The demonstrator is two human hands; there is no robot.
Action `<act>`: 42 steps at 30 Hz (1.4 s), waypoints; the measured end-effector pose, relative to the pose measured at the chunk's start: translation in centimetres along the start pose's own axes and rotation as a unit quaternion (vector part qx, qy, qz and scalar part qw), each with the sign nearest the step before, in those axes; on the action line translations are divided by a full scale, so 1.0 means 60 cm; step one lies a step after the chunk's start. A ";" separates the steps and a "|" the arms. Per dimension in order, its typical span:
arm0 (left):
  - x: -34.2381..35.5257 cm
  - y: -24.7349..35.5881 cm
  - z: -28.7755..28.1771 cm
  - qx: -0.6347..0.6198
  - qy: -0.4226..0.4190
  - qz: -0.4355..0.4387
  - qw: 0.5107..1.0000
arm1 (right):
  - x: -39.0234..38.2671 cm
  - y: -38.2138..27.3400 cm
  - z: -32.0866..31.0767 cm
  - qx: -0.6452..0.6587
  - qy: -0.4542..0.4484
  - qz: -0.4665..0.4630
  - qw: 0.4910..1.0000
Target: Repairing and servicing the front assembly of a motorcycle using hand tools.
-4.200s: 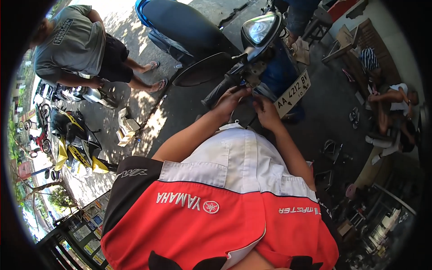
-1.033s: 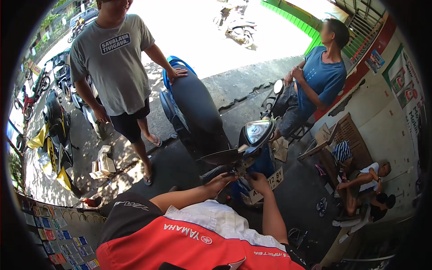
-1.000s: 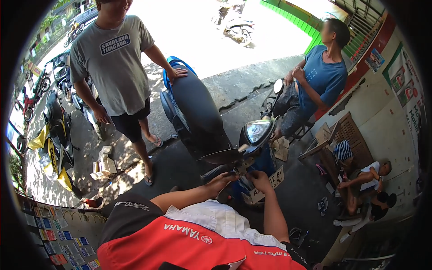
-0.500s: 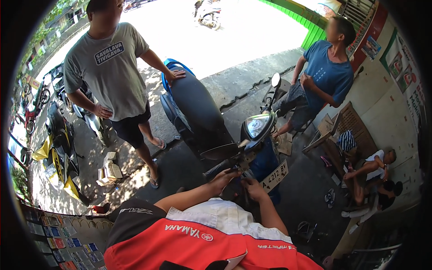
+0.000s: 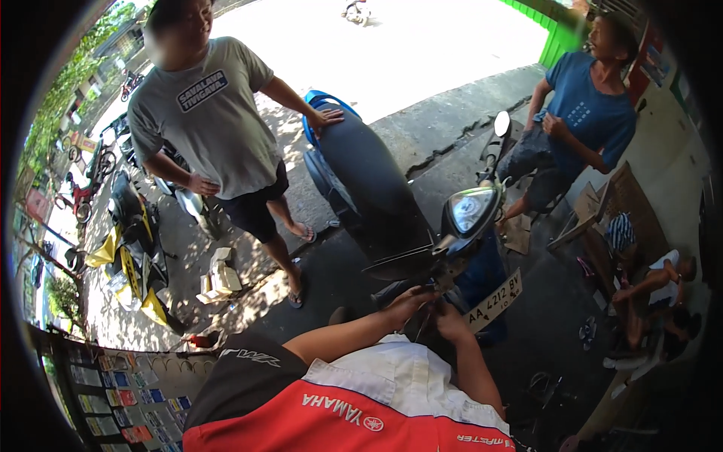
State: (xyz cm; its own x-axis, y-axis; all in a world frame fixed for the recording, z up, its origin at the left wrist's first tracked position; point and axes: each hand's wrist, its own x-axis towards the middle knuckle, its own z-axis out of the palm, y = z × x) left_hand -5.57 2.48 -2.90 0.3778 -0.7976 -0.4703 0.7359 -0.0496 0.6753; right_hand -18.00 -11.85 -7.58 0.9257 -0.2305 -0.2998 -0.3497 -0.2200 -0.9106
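Note:
A blue scooter with a long black seat (image 5: pixel 365 162) stands before me, its headlight unit (image 5: pixel 471 211) tilted up at the handlebar and a round mirror (image 5: pixel 502 124) beyond it. My left hand (image 5: pixel 413 303) is closed at the near end of the handlebar, below the dark front parts. Close beside it, my right hand (image 5: pixel 452 324) is curled with the fingers pinched together. What the fingers grip is dark and mostly hidden by the hands. Just right of my right hand is a white number plate (image 5: pixel 493 303).
A person in a grey shirt (image 5: pixel 218 128) rests a hand on the seat's far end. Another in a blue shirt (image 5: pixel 591 105) sits at the right, near a wooden bench (image 5: pixel 633 203) and more seated people. A yellow-black motorbike (image 5: pixel 135 256) and broken cardboard (image 5: pixel 221 277) lie left.
The whole view has swung, so the scooter and people sit further right in the picture. My hands stay together at the handlebar. The person in blue has turned the head.

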 end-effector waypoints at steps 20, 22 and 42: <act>0.008 -0.011 -0.013 0.064 0.041 0.024 0.997 | -0.001 -0.010 -0.004 0.061 -0.032 -0.012 0.998; 0.006 -0.014 -0.013 0.024 0.025 0.025 0.999 | -0.002 0.005 -0.034 -0.090 -0.008 0.016 0.996; 0.019 -0.021 -0.016 -0.030 -0.009 -0.025 0.999 | -0.003 -0.042 -0.092 -0.052 -0.076 0.100 0.991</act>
State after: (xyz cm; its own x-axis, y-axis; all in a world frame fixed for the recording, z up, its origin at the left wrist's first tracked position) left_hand -5.53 2.21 -4.83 0.3306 -0.8055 -0.4918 0.7860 -0.0534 0.6159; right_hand -18.09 -16.49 -3.66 0.8445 -0.1352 -0.5182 -0.5341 -0.2836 -0.7964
